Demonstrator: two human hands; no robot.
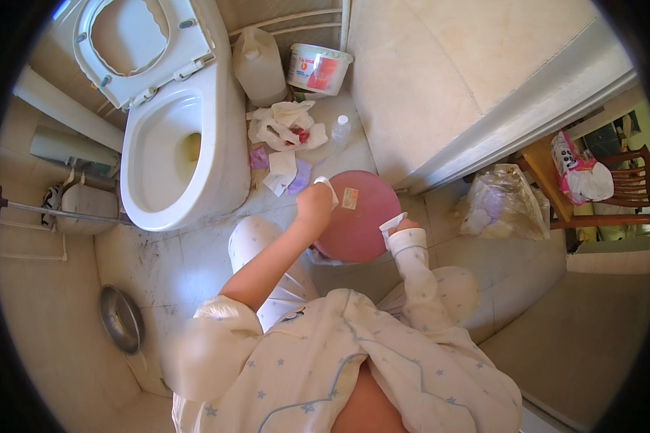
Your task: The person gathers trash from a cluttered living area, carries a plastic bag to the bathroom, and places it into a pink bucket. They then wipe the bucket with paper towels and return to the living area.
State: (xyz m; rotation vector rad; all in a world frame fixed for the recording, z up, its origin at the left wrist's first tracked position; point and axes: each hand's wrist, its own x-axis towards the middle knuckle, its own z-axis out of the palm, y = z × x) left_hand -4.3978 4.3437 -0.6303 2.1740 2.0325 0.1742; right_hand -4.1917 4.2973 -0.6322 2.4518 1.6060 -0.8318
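A round, flat pink plastic surface (365, 224) with a small paper sticker (350, 198) lies before me, between my knees. Whether it belongs to a bin, a basin or a stool, I cannot tell. My left hand (314, 204), its forearm bare, is at the left rim with a small white piece of paper or plastic (327, 190) in its fingers. At the right rim, my right hand (405, 223) pinches another white piece (392, 222). Something pale shows beneath the near edge of the pink surface, mostly hidden.
Left stands a toilet (233, 162) with its seat raised. Beyond the pink surface lie crumpled tissues (290, 122), wrappers (300, 176) and a clear bottle (340, 129). A jug (260, 67) and white tub (319, 67) stand by the wall. A filled plastic bag (506, 203) is right; a metal bowl (120, 319) is left.
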